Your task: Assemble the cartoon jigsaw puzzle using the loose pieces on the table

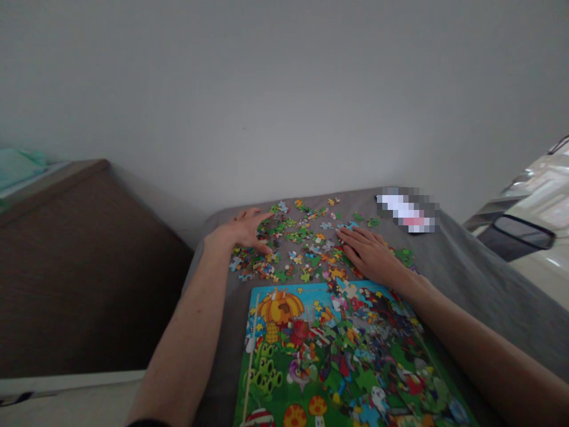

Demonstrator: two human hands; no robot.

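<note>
My left hand [243, 230] lies on the grey cloth at the left edge of a spread of several loose puzzle pieces [302, 243], its fingers stretched toward them and holding nothing. My right hand [371, 254] rests flat, palm down, on the right part of the loose pieces, fingers together and extended. Close in front of me lies a colourful puzzle board [329, 362] with a cartoon picture, many pieces set in it. Both forearms reach forward along its two sides.
The grey cloth surface [466, 279] slopes off to the right. A blurred white and pink object [409, 214] lies at its far right. A dark brown cabinet [80, 261] stands left. A pale wall is behind. A silvery object [524, 225] sits far right.
</note>
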